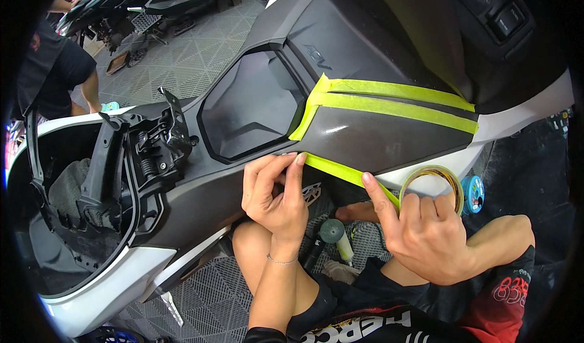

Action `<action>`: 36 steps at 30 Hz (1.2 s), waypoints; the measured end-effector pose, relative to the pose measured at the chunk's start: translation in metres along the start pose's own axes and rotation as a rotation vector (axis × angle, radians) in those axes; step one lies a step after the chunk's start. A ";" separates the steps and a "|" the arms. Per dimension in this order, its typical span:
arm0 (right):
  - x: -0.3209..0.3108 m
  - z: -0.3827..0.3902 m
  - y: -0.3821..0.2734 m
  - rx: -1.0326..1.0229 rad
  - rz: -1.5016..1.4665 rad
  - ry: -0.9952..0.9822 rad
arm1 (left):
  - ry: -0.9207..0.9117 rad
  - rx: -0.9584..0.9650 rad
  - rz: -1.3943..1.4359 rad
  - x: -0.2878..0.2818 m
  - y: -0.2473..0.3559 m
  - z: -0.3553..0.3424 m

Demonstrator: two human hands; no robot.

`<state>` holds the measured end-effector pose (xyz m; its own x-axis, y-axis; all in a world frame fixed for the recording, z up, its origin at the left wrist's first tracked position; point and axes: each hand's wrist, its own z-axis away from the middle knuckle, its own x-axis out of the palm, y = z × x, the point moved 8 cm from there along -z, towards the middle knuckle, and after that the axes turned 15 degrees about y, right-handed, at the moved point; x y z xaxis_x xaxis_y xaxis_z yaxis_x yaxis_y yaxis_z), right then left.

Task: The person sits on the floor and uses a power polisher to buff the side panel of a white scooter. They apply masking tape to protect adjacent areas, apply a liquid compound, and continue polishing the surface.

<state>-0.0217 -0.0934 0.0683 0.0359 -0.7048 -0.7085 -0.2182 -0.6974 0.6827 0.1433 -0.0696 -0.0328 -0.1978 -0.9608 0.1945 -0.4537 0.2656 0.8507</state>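
- between the two hands, a strip of yellow-green tape (333, 168) is stretched along the lower edge of a dark panel (365, 139); how firmly it is stuck there cannot be told.
- at the strip's left end, the left hand (275, 197) is nearly closed, and the tape is pinched between thumb and forefinger.
- at the strip's other end, the right hand (429, 233) is half curled; the strip is touched by its outstretched forefinger, and the tape roll (456, 183) is held by its bent fingers.
- just beyond the right hand, a blue spool (472, 195) is partly covered by the roll.
- above both hands, the panel is crossed by an upper strip (398, 87) and a lower strip (395, 109), met at their left ends by a slanting strip (307, 117).
- to the left of the left hand, a black hinge (161, 148) is seen, and farther left a grey cloth (79, 194) is held in an open compartment (45, 245).
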 end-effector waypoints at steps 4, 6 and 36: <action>0.001 0.000 0.000 -0.004 0.012 -0.017 | -0.003 0.002 0.000 0.001 0.000 0.000; 0.001 0.000 -0.001 -0.006 0.013 -0.023 | 0.001 0.014 -0.004 0.001 0.001 0.000; 0.002 0.008 -0.006 0.020 -0.049 -0.012 | -0.213 0.589 -0.478 0.011 0.015 0.052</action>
<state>-0.0286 -0.0899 0.0614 0.0352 -0.6679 -0.7434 -0.2359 -0.7284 0.6433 0.0891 -0.0724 -0.0436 -0.0004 -0.9614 -0.2751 -0.9057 -0.1163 0.4077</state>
